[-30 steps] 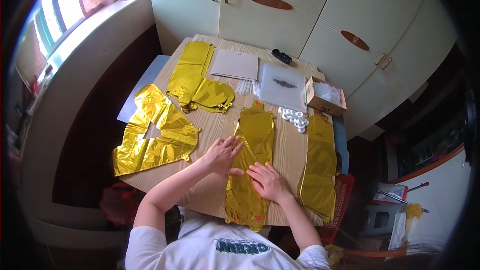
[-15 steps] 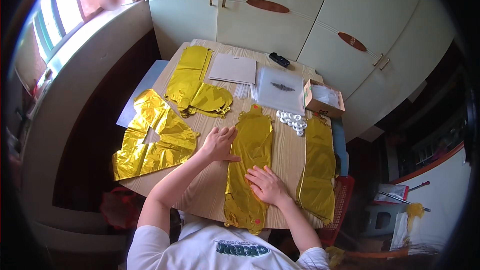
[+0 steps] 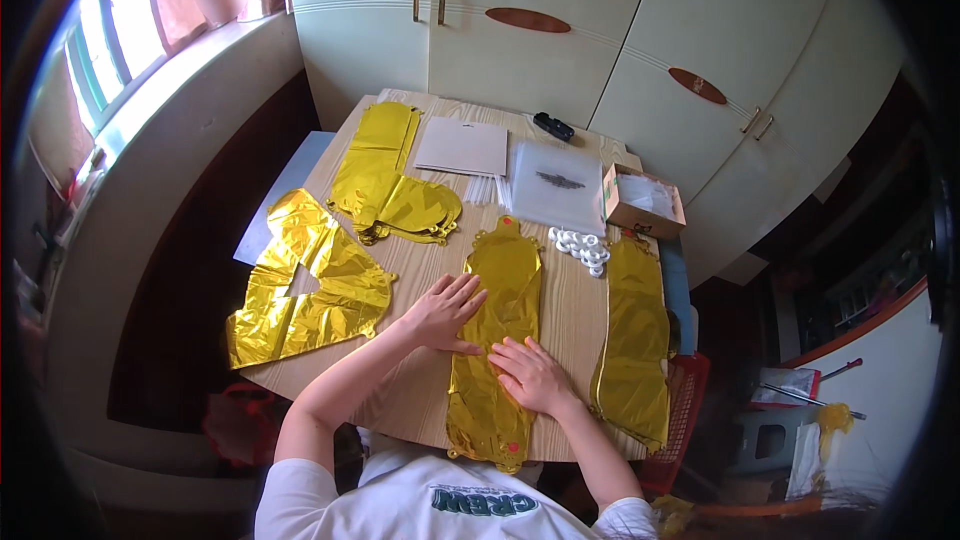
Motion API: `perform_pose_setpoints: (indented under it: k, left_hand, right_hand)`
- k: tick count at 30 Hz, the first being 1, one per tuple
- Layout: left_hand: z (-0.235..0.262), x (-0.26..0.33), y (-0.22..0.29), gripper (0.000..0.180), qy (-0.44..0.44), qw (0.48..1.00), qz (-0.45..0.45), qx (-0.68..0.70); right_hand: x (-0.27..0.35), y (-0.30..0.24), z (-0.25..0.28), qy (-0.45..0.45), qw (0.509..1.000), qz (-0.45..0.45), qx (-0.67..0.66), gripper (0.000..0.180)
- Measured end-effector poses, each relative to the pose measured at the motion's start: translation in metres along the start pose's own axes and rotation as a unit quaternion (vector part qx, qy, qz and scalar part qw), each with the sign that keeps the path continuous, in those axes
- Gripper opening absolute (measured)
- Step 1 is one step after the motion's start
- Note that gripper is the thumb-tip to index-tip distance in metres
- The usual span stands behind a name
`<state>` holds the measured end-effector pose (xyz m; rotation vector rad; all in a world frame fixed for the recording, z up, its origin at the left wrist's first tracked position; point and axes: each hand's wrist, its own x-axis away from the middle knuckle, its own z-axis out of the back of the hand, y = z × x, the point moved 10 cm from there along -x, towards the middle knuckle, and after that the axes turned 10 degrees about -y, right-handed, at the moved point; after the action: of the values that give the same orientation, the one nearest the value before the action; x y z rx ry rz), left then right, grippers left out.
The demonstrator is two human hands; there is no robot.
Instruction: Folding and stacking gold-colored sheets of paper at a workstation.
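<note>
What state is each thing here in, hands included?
Middle gold foil: lying flat
Left hand: open, resting on it
Right hand: open, resting on it
Near-left gold foil: spread, crinkled
Far-left gold foils: stacked
Right gold foil: flat, creased
Cardboard box: open, filled
Cabinet doors: shut

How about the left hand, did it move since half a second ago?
Yes. Judged against the white rings on the table, the left hand has moved a little toward the table's near edge.

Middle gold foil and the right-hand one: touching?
Apart: head view shows a strip of tabletop between the middle foil and the right-hand foil.
</note>
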<state>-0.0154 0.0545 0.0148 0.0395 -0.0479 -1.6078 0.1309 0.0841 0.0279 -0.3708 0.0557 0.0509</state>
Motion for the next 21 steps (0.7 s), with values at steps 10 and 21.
perform_pose_setpoints:
  k: [10,21]
  left_hand:
    - [0.0001,-0.0003,-0.0016,0.113,-0.006,1.000,0.000,-0.010]
    - [0.0011,0.0012,-0.0049,0.117,-0.038,0.999,-0.019,0.010]
  right_hand:
    - [0.0008,0.0013,-0.0005,-0.006,1.000,0.000,-0.007,0.057]
    - [0.0005,0.0013,-0.0001,-0.008,1.000,-0.003,-0.011,0.057]
